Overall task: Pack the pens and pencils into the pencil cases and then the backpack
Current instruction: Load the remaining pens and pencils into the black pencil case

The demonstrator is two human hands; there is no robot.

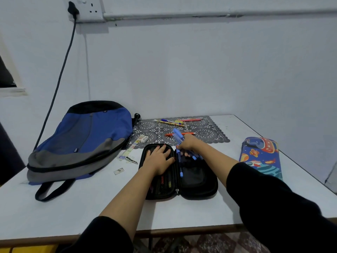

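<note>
Above black case (199,181), blue pens (176,134) diagonal.

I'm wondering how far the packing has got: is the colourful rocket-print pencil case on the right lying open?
No, the colourful rocket-print pencil case lies shut; only the black zip pencil case is open.

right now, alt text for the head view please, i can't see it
A person's right hand grips a bunch of blue pens over an open black pencil case, while the left hand rests flat on its left half. A blue backpack lies left, a space-print pencil case right.
</note>
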